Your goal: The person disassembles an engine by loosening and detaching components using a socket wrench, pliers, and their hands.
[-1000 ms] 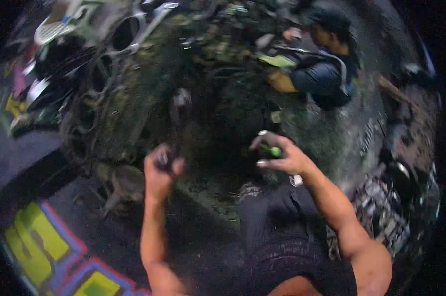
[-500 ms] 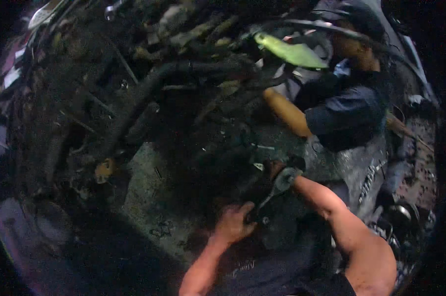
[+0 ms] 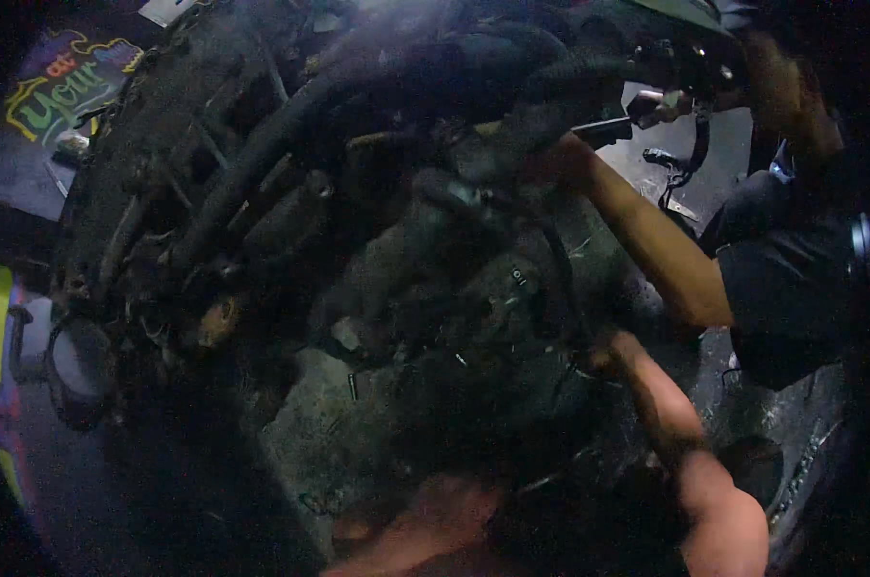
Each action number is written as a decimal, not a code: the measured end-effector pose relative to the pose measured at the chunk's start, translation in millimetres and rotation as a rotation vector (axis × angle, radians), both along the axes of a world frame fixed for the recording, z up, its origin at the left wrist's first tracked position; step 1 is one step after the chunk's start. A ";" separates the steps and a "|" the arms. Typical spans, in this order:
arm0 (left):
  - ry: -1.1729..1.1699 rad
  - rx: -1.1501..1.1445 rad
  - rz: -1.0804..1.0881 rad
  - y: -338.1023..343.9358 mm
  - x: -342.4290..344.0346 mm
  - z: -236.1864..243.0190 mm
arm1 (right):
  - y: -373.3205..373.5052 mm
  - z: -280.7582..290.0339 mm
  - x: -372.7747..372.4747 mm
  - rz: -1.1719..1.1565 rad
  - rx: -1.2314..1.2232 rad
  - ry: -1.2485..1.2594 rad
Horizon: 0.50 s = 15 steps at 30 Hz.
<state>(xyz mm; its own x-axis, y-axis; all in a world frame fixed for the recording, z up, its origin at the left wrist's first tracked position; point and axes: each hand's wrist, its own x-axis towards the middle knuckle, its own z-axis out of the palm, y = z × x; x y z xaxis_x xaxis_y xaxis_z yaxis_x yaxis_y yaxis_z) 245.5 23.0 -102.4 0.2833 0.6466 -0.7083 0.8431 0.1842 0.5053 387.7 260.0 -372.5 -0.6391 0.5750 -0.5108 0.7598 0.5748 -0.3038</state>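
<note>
A dark, greasy mechanical assembly [image 3: 435,260] with tubes and hoses fills the middle of the view. My right hand [image 3: 610,356] reaches to its lower right side, close to the lower end of a dark hose [image 3: 562,279]. Shadow covers those fingers, so whether they grip anything is hidden. Low in the view, my left hand [image 3: 449,514] is apart from the assembly. Motion blur and darkness smear its fingers, and nothing can be made out in it.
At the right a co-worker in a dark shirt [image 3: 791,288] stretches a forearm [image 3: 642,226] into the assembly. A thick curved tube [image 3: 252,159] runs along the left. A small metal cylinder [image 3: 352,386] lies on the grey floor [image 3: 310,423]. A round mirror-like disc [image 3: 81,361] stands far left.
The view has shifted, and the assembly now looks nearer. My left hand has moved down, away from my right hand. The co-worker's arm reaches further over the assembly; the yellow-green panel is no longer visible.
</note>
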 end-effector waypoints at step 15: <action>0.149 0.493 -0.132 0.2 28.6 -13.4 | 103.7 186.0 -144.8 -0.099 -0.107 1.510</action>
